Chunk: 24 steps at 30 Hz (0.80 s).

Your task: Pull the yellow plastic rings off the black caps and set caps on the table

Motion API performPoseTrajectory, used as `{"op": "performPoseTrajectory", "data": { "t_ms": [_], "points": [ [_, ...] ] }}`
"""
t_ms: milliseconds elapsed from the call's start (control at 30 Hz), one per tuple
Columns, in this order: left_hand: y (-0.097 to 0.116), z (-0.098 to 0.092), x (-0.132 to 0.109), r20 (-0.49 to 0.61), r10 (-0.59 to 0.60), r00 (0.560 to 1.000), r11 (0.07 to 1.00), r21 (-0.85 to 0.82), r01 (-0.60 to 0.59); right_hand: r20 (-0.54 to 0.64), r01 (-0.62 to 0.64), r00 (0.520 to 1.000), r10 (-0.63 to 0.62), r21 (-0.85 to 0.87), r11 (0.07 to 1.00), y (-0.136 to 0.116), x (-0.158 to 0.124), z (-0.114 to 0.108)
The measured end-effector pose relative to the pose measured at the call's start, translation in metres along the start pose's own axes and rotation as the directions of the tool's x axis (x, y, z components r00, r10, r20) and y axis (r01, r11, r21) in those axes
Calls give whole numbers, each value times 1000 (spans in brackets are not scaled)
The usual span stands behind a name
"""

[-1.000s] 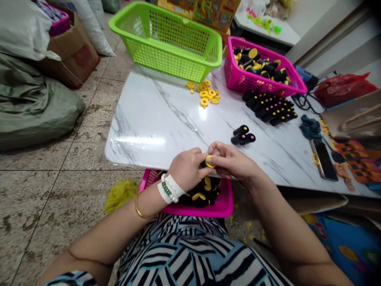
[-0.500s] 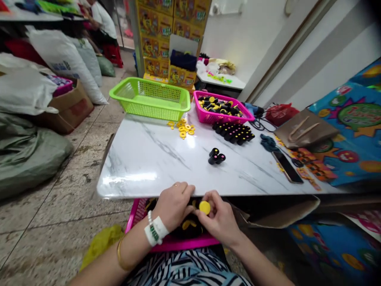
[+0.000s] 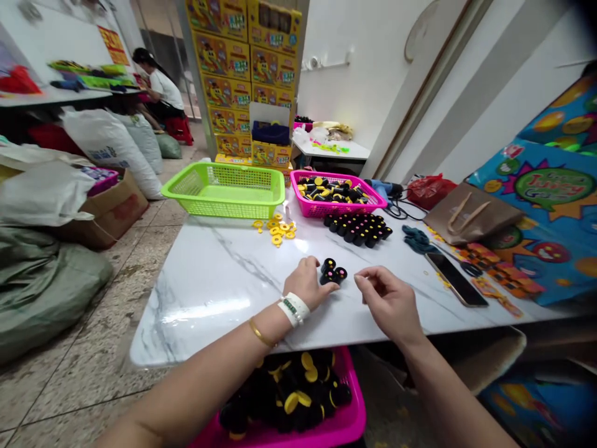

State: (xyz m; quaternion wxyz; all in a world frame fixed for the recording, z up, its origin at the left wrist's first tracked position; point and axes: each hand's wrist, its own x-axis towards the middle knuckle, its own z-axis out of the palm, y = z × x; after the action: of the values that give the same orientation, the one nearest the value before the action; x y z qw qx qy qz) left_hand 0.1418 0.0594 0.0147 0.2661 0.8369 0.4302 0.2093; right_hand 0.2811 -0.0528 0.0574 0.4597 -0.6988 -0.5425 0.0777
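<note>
My left hand (image 3: 305, 283) reaches over the white marble table (image 3: 219, 280), its fingers closed on a black roller at the edge of a small cluster of black rollers (image 3: 334, 272). Just right of the cluster hovers my right hand (image 3: 389, 300), fingers curled with thumb and forefinger near each other and nothing visible in them. Below the table edge, on my lap, a pink basket (image 3: 347, 426) holds several black rollers and yellow caps.
At the table's far side stand a green basket (image 3: 224, 186), a pink basket of parts (image 3: 303, 208), a row of black rollers (image 3: 359, 231) and loose yellow rings (image 3: 275, 228). A phone (image 3: 454, 280) and paper bag (image 3: 471, 214) lie right. Another person (image 3: 158, 87) sits far back left.
Both hands rose from the lap basket, where they held a roller and yellow cap together, onto the table. The left hand carried the roller to the cluster. The view tilted up.
</note>
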Motion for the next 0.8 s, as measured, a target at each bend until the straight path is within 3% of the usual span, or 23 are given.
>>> {"op": "performPoseTrajectory", "data": {
  "t_ms": [100, 167, 233, 300, 433, 533, 633, 800],
  "points": [
    [-1, 1, 4, 17, 21, 1000, 998, 60, -22, 83, 244, 968, -236, -105, 964, -24, 47, 24],
    [-3, -2, -3, 19, 33, 999, 996, 84, -35, 240, 356, 923, -302, -230, 906, -39, 81, 53],
    [-7, -9, -15, 16, 31, 999, 993, 112, -33, 461, 401, 862, -208, -372, 837, -53, 111, 86],
    [-13, -20, -32, 1, 42, 999, 989, 140, -42, 592, 409, 803, -66, -467, 784, -63, 130, 119],
    [-34, -49, -74, -52, 62, 997, 984, 170, -52, 615, 372, 786, 67, -556, 743, -75, 126, 165],
    [-54, -68, -101, -115, 48, 992, 985, 173, -27, 609, 378, 791, 63, -567, 732, -75, 101, 176],
    [-68, -76, -115, -163, 23, 986, 991, 132, -2, 590, 386, 807, 27, -561, 732, -67, 87, 173],
    [-73, -67, -114, -191, 58, 980, 991, 126, -34, 553, 389, 833, -23, -555, 736, -50, 113, 167]
  ]
}}
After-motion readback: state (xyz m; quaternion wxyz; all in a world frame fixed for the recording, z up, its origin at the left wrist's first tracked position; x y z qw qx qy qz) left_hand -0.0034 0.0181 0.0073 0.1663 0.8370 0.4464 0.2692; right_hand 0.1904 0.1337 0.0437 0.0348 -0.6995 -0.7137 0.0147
